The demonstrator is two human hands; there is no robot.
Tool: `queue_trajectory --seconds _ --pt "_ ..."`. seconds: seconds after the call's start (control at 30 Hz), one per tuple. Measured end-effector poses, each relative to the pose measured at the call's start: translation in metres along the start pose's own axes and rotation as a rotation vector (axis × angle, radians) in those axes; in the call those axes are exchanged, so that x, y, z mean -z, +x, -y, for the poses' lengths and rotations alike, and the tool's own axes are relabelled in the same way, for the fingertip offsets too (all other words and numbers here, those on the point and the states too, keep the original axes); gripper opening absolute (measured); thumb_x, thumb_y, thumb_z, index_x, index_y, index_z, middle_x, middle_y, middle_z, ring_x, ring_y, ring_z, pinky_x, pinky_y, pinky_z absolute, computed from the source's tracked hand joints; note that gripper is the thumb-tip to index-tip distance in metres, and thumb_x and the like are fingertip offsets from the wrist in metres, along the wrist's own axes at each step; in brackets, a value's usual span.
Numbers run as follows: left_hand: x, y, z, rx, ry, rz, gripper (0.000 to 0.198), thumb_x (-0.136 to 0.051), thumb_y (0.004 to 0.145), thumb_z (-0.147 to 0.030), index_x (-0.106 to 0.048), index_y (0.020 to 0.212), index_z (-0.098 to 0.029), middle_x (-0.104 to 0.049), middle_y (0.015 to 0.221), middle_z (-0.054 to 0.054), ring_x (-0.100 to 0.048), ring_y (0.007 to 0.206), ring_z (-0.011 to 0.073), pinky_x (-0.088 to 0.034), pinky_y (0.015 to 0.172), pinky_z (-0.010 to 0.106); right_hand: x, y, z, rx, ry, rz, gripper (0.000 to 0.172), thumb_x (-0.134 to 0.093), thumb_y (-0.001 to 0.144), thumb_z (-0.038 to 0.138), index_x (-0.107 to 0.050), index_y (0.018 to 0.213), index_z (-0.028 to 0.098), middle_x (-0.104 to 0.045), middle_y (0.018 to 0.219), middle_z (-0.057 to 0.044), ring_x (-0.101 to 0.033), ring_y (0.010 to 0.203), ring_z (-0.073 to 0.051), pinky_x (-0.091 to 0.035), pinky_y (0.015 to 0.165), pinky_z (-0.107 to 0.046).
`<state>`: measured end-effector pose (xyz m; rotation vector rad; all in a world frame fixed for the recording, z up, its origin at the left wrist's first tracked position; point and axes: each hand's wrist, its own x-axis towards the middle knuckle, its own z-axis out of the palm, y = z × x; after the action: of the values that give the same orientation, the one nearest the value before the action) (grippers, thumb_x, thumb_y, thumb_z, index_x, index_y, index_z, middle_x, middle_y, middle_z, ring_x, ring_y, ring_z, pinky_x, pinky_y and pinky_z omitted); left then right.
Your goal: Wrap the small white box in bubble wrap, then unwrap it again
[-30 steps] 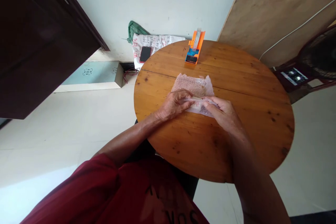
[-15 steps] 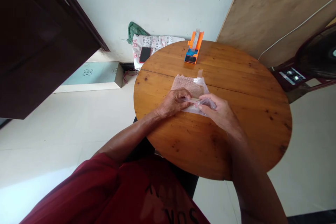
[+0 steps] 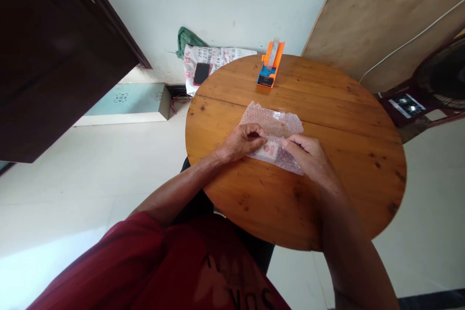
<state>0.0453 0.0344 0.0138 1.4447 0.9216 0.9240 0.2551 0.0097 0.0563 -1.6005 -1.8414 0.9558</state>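
Note:
A sheet of clear bubble wrap lies on the round wooden table in front of me. On or under its near part rests a small flat whitish item with red print; its kind I cannot make out. My left hand pinches the wrap at the item's left side, fingers closed. Opposite it, my right hand grips the wrap between thumb and fingers on the right. The wrap's near edge sticks out below both hands.
An orange and blue tape dispenser stands at the table's far edge. Beyond the table's left rim, a dark phone lies on a printed white sack. At the right are a fan and a lit screen.
The bubble wrap has been spread wider to the right, and the red-printed item now shows. My right hand has shifted slightly right. The tape strip at the wrap's far edge no longer sticks up.

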Motion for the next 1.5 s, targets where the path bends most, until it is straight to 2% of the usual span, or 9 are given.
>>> queue_trajectory --seconds 0.27,0.57,0.77,0.87,0.93,1.0,1.13,1.33,1.5 --pt "0.000 0.005 0.011 -0.007 -0.025 -0.045 0.018 -0.068 0.078 -0.031 -0.062 0.080 -0.014 -0.059 0.068 -0.003 -0.048 0.059 0.0055 -0.039 0.058 0.018 -0.001 0.004 0.000 -0.060 -0.031 -0.014 0.030 -0.059 0.079 0.046 -0.058 0.064 0.020 -0.048 0.060 0.003 -0.040 0.056 -0.013 -0.032 0.054 -0.028" --pt "-0.001 0.006 0.008 0.002 -0.062 -0.021 0.019 -0.067 0.077 -0.031 -0.059 0.083 -0.015 -0.057 0.070 -0.004 -0.048 0.060 0.0054 -0.038 0.058 0.019 -0.008 0.006 -0.011 -0.007 -0.070 -0.154 0.024 -0.063 0.079 0.042 -0.061 0.066 0.021 -0.058 0.061 0.001 -0.048 0.058 -0.015 -0.036 0.056 -0.029" --pt "-0.001 0.009 0.011 0.002 -0.068 -0.025 0.017 -0.067 0.077 -0.030 -0.058 0.082 -0.015 -0.057 0.071 -0.004 -0.049 0.061 0.0057 -0.039 0.060 0.020 -0.005 0.006 -0.012 0.018 -0.161 -0.131 0.021 -0.062 0.079 0.037 -0.061 0.065 0.022 -0.061 0.061 0.000 -0.052 0.058 -0.016 -0.038 0.057 -0.030" --pt "0.000 0.010 0.012 0.009 -0.064 -0.021 0.017 -0.068 0.077 -0.028 -0.059 0.081 -0.015 -0.058 0.071 -0.004 -0.049 0.060 0.0056 -0.039 0.059 0.020 -0.007 0.006 -0.014 0.036 -0.179 -0.152 0.012 -0.064 0.078 0.034 -0.061 0.073 0.023 -0.066 0.069 -0.001 -0.059 0.063 -0.018 -0.043 0.062 -0.032" --pt "0.000 0.010 0.012 0.004 -0.060 -0.015 0.016 -0.068 0.077 -0.028 -0.060 0.081 -0.014 -0.058 0.070 -0.004 -0.049 0.060 0.0054 -0.039 0.059 0.019 -0.011 0.005 -0.016 0.079 -0.179 -0.173 0.010 -0.064 0.078 0.031 -0.062 0.085 0.023 -0.070 0.080 -0.003 -0.064 0.072 -0.021 -0.047 0.067 -0.033" --pt "0.001 0.010 0.010 -0.006 -0.064 -0.004 0.017 -0.068 0.076 -0.028 -0.060 0.081 -0.014 -0.056 0.069 -0.004 -0.048 0.060 0.0050 -0.039 0.059 0.019 -0.016 0.005 -0.019 0.176 -0.191 -0.190 0.016 -0.061 0.080 0.026 -0.062 0.095 0.024 -0.071 0.092 -0.006 -0.067 0.083 -0.024 -0.050 0.073 -0.036" --pt "0.001 0.011 0.009 -0.025 -0.072 0.002 0.018 -0.069 0.076 -0.029 -0.060 0.081 -0.014 -0.057 0.070 -0.004 -0.047 0.061 0.0051 -0.040 0.060 0.019 -0.023 0.004 -0.020 0.460 -0.295 -0.248 0.020 -0.051 0.081 0.013 -0.063 0.093 0.024 -0.068 0.110 -0.010 -0.064 0.104 -0.028 -0.050 0.088 -0.043" --pt "0.002 0.013 0.011 -0.058 -0.083 0.027 0.023 -0.072 0.075 -0.033 -0.061 0.082 -0.014 -0.057 0.071 -0.003 -0.049 0.064 0.0063 -0.040 0.063 0.021 -0.023 0.001 -0.009 0.655 -0.382 -0.263 0.018 -0.052 0.089 0.015 -0.068 0.091 0.022 -0.070 0.103 -0.010 -0.062 0.097 -0.026 -0.048 0.088 -0.042" --pt "0.003 0.014 0.011 -0.072 -0.078 0.023 0.030 -0.076 0.074 -0.039 -0.060 0.081 -0.015 -0.057 0.071 -0.003 -0.049 0.065 0.0071 -0.040 0.064 0.021 -0.024 0.000 -0.007 0.633 -0.441 -0.183 0.018 -0.056 0.096 0.028 -0.073 0.095 0.023 -0.073 0.100 -0.008 -0.062 0.093 -0.025 -0.046 0.087 -0.041"
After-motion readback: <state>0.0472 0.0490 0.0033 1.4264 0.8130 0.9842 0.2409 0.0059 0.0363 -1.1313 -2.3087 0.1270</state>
